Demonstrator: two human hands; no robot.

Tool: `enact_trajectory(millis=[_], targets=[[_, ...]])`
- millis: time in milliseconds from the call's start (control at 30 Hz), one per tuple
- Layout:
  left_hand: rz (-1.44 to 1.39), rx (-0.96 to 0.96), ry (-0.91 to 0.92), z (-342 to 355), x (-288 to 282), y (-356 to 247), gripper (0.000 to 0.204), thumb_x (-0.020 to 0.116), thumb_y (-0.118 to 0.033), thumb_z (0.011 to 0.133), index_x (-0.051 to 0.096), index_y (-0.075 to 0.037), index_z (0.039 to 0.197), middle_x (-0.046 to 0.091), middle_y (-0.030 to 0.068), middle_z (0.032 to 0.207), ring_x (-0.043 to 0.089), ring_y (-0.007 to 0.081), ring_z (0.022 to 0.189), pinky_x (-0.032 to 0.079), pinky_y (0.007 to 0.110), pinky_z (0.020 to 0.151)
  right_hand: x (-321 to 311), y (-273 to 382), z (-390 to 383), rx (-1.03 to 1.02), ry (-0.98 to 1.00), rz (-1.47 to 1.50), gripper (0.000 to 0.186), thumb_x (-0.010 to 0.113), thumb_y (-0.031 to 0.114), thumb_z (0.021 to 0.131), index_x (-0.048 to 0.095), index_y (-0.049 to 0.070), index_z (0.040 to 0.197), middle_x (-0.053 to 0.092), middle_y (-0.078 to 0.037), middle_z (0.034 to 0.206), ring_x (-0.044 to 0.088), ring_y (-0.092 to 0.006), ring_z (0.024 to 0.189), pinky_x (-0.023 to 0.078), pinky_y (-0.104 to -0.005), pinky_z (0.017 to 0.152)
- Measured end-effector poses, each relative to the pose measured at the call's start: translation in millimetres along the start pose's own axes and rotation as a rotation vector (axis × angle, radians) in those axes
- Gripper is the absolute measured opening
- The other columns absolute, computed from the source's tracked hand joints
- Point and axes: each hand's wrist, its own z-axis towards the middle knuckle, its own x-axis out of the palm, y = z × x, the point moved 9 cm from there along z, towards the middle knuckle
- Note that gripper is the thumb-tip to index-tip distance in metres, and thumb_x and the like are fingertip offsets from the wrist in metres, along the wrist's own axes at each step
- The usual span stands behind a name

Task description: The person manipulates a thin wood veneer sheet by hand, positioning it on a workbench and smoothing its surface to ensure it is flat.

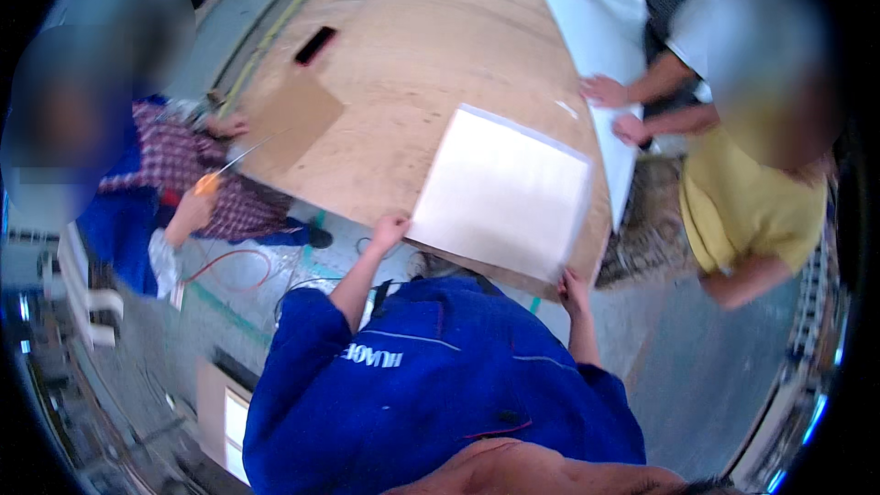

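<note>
A stack of white sheets (504, 188), nearly square, lies on the near edge of a large brown table (394, 64). Its near left corner is pinched by my left hand (391, 231), fingers closed on it. At the near right corner, the fingers of my right hand (574, 288) are also closed on the sheets, partly seen from the back. Along the far edge and right side a thin bluish margin shows, as if a lower sheet sticks out. Both my arms, in blue sleeves, reach forward from the lower edge.
To the left, a person holds an orange-handled cutting tool (209, 183) by a brown cardboard sheet (295, 119). A dark phone (316, 45) lies beyond. On the right, people's hands rest on a long white sheet (587, 23). A reddish hose (229, 255) curves on the floor.
</note>
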Motion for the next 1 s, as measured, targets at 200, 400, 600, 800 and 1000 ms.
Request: enact_trajectory(millis=[200,400,600,800,1000], targets=[[0.027,0.013,-0.070,-2.2,-25.7,-3.4,0.021,0.059,-0.024,0.075,0.065,-0.006,0.082,0.064,0.0125,0.079,0.062,0.0239,0.075,0.048,0.034,0.069,17.4,-8.9,5.8,0.132,-0.002,-0.036,0.021,0.047,0.020,0.090,0.048,0.005,0.075,0.044,-0.001,0.057,0.042,-0.0102,0.042,0.037,-0.0228,0.036],[0.131,0.024,-0.224,-12.1,-97.3,42.0,0.020,0.059,-0.024,0.077,0.064,-0.007,0.085,0.064,0.0134,0.080,0.062,0.0252,0.074,0.047,0.035,0.066,114.1,-6.8,23.4,0.082,0.272,-0.521,0.020,0.053,0.020,0.086,0.049,0.006,0.072,0.046,-0.001,0.056,0.043,-0.0114,0.042,0.034,-0.0254,0.035],[0.356,-0.126,-0.481,31.3,-174.4,65.0,0.032,0.049,-0.034,0.083,0.065,-0.007,0.077,0.063,0.0162,0.076,0.061,0.0317,0.077,0.047,0.042,0.072,144.8,-4.5,31.0,0.012,0.241,-0.546,0.018,0.053,0.018,0.086,0.051,0.006,0.073,0.047,0.000,0.055,0.044,-0.0104,0.042,0.036,-0.0245,0.038],[-0.220,-0.357,-0.446,89.7,-228.3,114.8,0.033,0.052,-0.029,0.086,0.064,-0.001,0.074,0.060,0.0082,0.057,0.056,0.0175,0.046,0.044,0.031,0.043,163.5,-3.2,12.9,0.011,0.250,-0.574,0.017,0.054,0.017,0.086,0.052,0.006,0.074,0.047,0.000,0.054,0.044,-0.0101,0.042,0.036,-0.0229,0.039],[0.443,-0.025,-0.547,68.2,-224.4,56.1,0.028,0.053,-0.023,0.084,0.054,-0.004,0.104,0.061,0.0102,0.077,0.060,0.0249,0.059,0.049,0.037,0.055,157.8,-16.3,16.9,-0.066,0.249,-0.620,0.017,0.053,0.018,0.087,0.053,0.005,0.077,0.047,0.001,0.056,0.043,-0.0086,0.044,0.034,-0.0217,0.040]])
